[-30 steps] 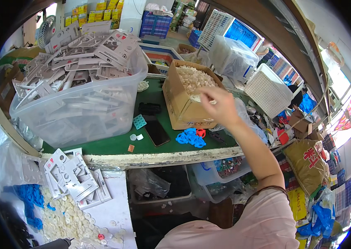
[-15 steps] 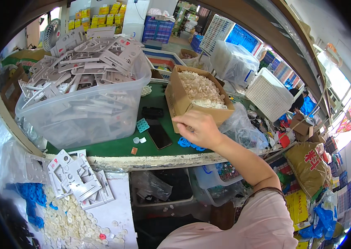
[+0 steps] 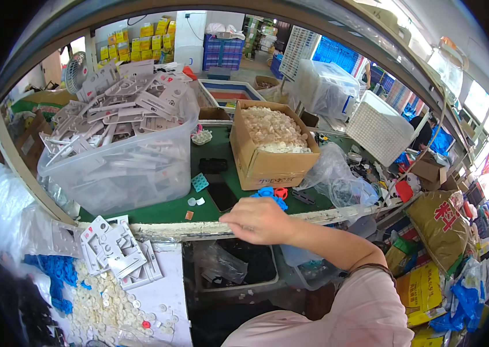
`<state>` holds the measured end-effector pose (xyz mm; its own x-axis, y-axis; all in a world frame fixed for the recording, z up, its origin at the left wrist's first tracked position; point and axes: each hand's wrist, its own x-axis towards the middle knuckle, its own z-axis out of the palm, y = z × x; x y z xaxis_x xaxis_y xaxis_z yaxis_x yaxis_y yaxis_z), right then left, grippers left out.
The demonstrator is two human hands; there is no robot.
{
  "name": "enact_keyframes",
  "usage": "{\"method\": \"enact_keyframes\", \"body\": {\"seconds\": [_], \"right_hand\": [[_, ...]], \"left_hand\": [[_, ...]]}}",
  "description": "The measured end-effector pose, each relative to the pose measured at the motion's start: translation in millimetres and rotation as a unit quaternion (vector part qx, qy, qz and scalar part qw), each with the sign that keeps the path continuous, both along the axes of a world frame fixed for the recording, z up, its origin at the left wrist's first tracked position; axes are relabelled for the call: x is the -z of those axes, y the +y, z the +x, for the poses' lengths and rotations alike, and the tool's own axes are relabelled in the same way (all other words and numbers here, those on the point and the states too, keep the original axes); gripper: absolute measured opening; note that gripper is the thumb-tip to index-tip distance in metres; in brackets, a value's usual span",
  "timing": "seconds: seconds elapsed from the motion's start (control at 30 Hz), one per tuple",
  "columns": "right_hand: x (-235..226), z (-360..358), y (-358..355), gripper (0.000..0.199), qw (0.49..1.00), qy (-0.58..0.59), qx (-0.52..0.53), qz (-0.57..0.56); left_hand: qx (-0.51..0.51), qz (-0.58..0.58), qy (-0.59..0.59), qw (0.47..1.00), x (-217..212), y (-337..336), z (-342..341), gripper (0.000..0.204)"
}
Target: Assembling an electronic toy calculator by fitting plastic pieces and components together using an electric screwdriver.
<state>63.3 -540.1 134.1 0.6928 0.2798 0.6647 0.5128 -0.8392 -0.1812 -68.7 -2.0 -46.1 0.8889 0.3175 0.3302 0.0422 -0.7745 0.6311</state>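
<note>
My right hand (image 3: 259,220) hangs over the white front edge of the green bench (image 3: 158,213), its fingers curled together. Anything held in them is hidden. Just behind it are blue plastic parts (image 3: 270,195), a red ring-shaped part (image 3: 280,193) and a dark phone (image 3: 221,194). A cardboard box (image 3: 267,169) of small whitish pieces stands beyond the hand. To the left, a clear plastic bin (image 3: 118,184) is heaped with white molded plates (image 3: 140,98). More plates (image 3: 118,248) lie lower left, beside many cream round discs (image 3: 111,303). My left hand is out of view.
A teal textured pad (image 3: 199,183) and a black object (image 3: 213,165) lie between bin and box. Crumpled clear plastic (image 3: 337,176) and scraps cover the bench's right side. An open bin (image 3: 239,269) sits below the edge. Sacks (image 3: 438,234) stand at right.
My right hand has moved down and left, from the front of the cardboard box to the bench edge. The red ring-shaped part now shows beside the blue parts. The whole view has shifted slightly.
</note>
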Motion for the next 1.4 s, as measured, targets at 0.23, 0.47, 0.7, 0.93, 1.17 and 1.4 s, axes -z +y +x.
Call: {"method": "enact_keyframes", "body": {"seconds": [0.23, 0.47, 0.7, 0.93, 1.17, 1.4], "right_hand": [[29.2, -5.1, 41.5, 0.015, 0.988, 0.042, -0.138, 0.053], [47.2, 21.2, 155.3, 0.015, 0.931, 0.124, -0.336, 0.067], [67.5, 37.0, 266.4, 0.027, 0.857, 0.223, -0.465, 0.000], [91.6, 57.6, 331.9, 0.031, 0.827, 0.231, -0.513, 0.005], [103.1, 70.0, 368.0, 0.050, 0.788, 0.308, -0.532, -0.040], [108.7, 73.1, 387.4, 0.049, 0.756, 0.303, -0.570, -0.106]], "left_hand": [[-0.036, -0.026, 0.029, 0.999, -34.3, -33.5, 1.1, 0.041], [0.017, -0.007, -0.137, 0.990, 57.6, 17.0, 10.1, 0.039], [0.049, 0.066, -0.043, 0.996, -20.7, 4.4, 13.8, 0.047], [0.040, 0.042, -0.044, 0.997, -17.5, -0.5, 4.9, 0.048], [0.048, 0.027, -0.021, 0.998, -14.5, -2.8, 6.8, 0.055], [0.045, 0.022, -0.023, 0.998, -14.0, -0.1, 8.5, 0.055]]}}
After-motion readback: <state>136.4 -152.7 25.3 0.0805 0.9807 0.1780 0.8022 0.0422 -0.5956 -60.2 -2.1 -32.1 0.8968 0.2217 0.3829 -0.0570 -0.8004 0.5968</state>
